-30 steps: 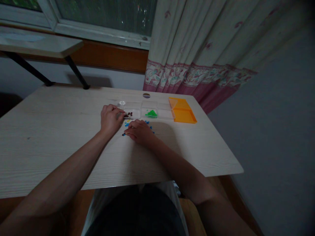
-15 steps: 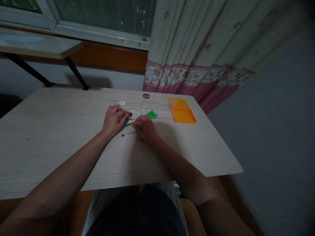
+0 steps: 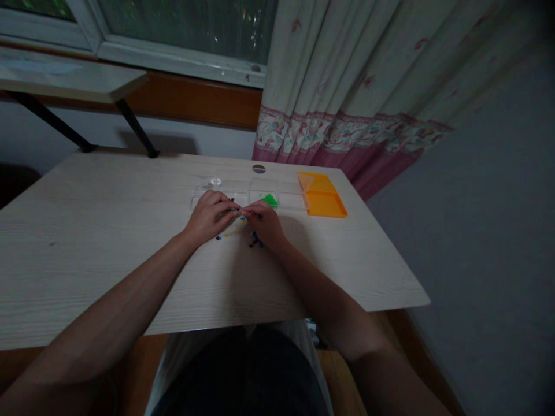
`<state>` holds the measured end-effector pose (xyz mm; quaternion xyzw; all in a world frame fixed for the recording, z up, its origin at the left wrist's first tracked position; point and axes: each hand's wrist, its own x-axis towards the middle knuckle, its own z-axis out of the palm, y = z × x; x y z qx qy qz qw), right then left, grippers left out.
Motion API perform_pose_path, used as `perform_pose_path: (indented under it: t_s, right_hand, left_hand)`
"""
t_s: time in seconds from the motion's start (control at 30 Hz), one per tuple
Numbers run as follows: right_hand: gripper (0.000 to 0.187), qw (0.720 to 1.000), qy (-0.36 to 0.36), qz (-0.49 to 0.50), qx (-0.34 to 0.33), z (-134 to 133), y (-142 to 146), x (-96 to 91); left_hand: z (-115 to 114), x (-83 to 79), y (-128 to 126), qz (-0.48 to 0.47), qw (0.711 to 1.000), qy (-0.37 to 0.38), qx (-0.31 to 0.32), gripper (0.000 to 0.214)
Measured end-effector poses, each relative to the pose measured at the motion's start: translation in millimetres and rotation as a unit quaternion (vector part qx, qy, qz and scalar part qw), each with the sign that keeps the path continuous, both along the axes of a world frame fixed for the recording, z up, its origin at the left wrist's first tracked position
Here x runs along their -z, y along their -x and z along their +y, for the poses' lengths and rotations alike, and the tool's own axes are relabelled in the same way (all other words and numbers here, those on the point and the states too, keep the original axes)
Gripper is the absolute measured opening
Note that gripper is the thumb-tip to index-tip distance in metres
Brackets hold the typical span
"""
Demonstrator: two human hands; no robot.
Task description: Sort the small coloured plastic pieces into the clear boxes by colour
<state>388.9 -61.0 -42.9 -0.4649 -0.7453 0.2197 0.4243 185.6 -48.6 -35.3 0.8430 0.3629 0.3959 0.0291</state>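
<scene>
My left hand (image 3: 211,215) and my right hand (image 3: 263,223) meet at the fingertips over the desk. Both are closed in a pinch; whatever lies between the fingers is too small to make out. Small blue and dark pieces (image 3: 255,239) show beside and partly beneath my right hand. Near the fingertips are blue and yellow bits (image 3: 243,219), and a few more tiny pieces (image 3: 218,238) lie below my left hand. Just beyond my hands, a heap of small green pieces (image 3: 269,201) sits in a clear plastic tray (image 3: 293,188).
An orange case (image 3: 326,203) lies open at the tray's right end. Behind the tray is a small round dark object (image 3: 259,169). A raised shelf (image 3: 78,81) stands at the back left of the desk (image 3: 108,248). A curtain (image 3: 347,110) hangs behind.
My left hand has moved slightly right, and its fingertips now meet those of my right hand. The blue and dark pieces now show under my right hand instead of between the hands.
</scene>
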Motion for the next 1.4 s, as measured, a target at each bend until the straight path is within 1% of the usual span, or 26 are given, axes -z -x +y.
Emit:
perform_pose_path:
  t_s: [0.17, 0.27, 0.33, 0.43, 0.53, 0.67, 0.83, 1.03, 1.3, 1.4]
  right_hand:
    - [0.018, 1.0, -0.001, -0.01, 0.007, 0.9, -0.5, -0.1]
    - [0.015, 0.999, -0.013, -0.039, 0.006, -0.9, 1.8, -2.3]
    - [0.014, 0.996, -0.031, -0.077, -0.015, -4.4, 5.3, -4.4]
    - [0.013, 0.983, -0.055, -0.155, -0.08, -13.2, 12.9, -7.6]
    - [0.018, 0.962, -0.068, -0.23, -0.129, -23.4, 20.6, -10.3]
    - [0.025, 0.944, -0.076, -0.289, -0.138, -31.9, 26.6, -12.8]
    - [0.02, 0.928, -0.088, -0.335, -0.135, -32.4, 29.8, -15.9]
    - [0.016, 0.921, -0.102, -0.356, -0.119, -30.5, 27.8, -19.8]
    - [0.01, 0.935, -0.091, -0.329, -0.096, -24.7, 19.3, -17.2]
    - [0.009, 0.944, -0.076, -0.309, -0.083, -23.4, 18.5, -16.2]
  left_hand:
    - [1.2, 0.4, -0.1, -0.008, 1.0, -0.011, -0.006, 0.017]
    - [2.9, 1.7, 1.7, -0.01, 0.999, -0.01, -0.045, 0.019]
    - [4.2, 2.5, 3.5, -0.012, 0.996, -0.007, -0.085, 0.02]
    - [5.8, 2.8, 6.0, -0.015, 0.991, -0.005, -0.136, 0.021]
    - [6.9, 2.5, 7.4, -0.018, 0.987, 0.0, -0.161, 0.022]
    - [8.0, 3.1, 8.1, -0.026, 0.984, 0.005, -0.175, 0.021]
    - [9.7, 5.6, 8.6, -0.017, 0.983, 0.008, -0.183, 0.021]
    - [11.1, 8.1, 9.4, -0.019, 0.98, 0.019, -0.196, 0.024]
    - [11.8, 10.1, 12.5, -0.004, 0.98, 0.002, -0.201, 0.021]
    - [11.8, 10.1, 12.0, -0.008, 0.979, -0.001, -0.204, 0.018]
